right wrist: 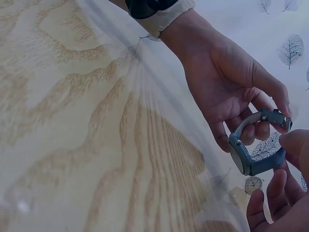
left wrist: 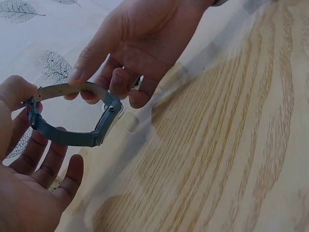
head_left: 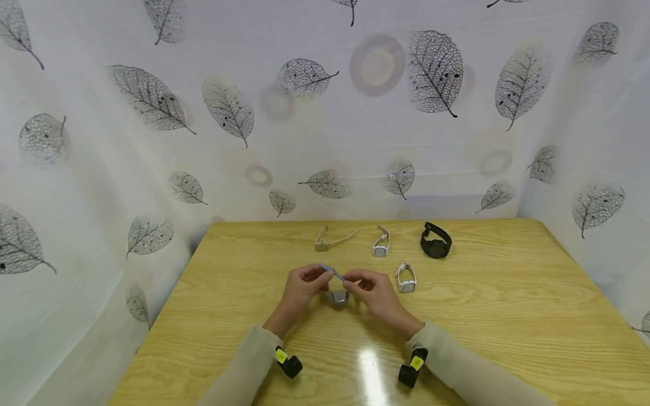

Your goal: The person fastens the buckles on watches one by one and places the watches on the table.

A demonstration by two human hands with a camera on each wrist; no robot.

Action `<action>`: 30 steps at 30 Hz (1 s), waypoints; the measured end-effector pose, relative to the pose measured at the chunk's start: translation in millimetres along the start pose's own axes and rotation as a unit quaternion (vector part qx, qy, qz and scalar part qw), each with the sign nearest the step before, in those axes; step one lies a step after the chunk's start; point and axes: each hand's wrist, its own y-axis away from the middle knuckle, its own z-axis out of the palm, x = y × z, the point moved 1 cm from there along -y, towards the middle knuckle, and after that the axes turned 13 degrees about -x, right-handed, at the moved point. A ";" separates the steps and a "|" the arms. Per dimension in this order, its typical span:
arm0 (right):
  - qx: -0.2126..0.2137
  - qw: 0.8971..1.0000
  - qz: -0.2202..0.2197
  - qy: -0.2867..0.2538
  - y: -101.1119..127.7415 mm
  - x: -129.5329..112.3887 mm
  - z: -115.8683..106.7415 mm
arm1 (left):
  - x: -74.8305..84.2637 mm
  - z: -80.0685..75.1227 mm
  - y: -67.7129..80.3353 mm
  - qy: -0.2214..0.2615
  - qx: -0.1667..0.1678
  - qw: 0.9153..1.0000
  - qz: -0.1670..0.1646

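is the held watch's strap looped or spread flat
Looped: the strap curves round, its ends meeting at the buckle. Whether fastened, I cannot tell.

Whitish sheet (head_left: 345, 141) hung across the far side and wrapping round left and right, covered in grey skeleton leaves (head_left: 435, 70) plus some faded rings (head_left: 378, 65). Might be plastic, might be cloth, hard to tell. Yellowish wood-grain table (head_left: 533, 304) in front, far corners kinda clipped, with a bright glare spot (head_left: 372, 372) on the near part.
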 end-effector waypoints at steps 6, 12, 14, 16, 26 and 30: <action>-0.001 1.000 -0.004 -0.001 1.2 0.2 -0.2 | -0.4 -1.1 0.9 -0.008 -0.025 1.000 0.008; -0.001 1.000 -0.004 -0.005 0.4 -1.2 0.6 | -1.6 -2.0 0.2 -0.016 -0.008 1.000 0.011; 0.001 1.000 -0.001 -0.005 0.4 -1.1 0.5 | -1.8 -2.3 -0.3 -0.012 0.002 1.000 0.009; 0.002 1.000 0.001 -0.002 0.2 0.1 0.2 | -2.0 -2.7 -0.4 -0.008 0.004 1.000 0.007; 0.000 1.000 0.004 0.002 1.2 3.8 2.5 | -3.4 -2.7 1.4 0.003 -0.027 1.000 -0.003; -0.001 1.000 0.001 0.001 2.2 0.8 3.9 | -3.4 -1.1 2.0 -0.009 -0.042 0.999 -0.016</action>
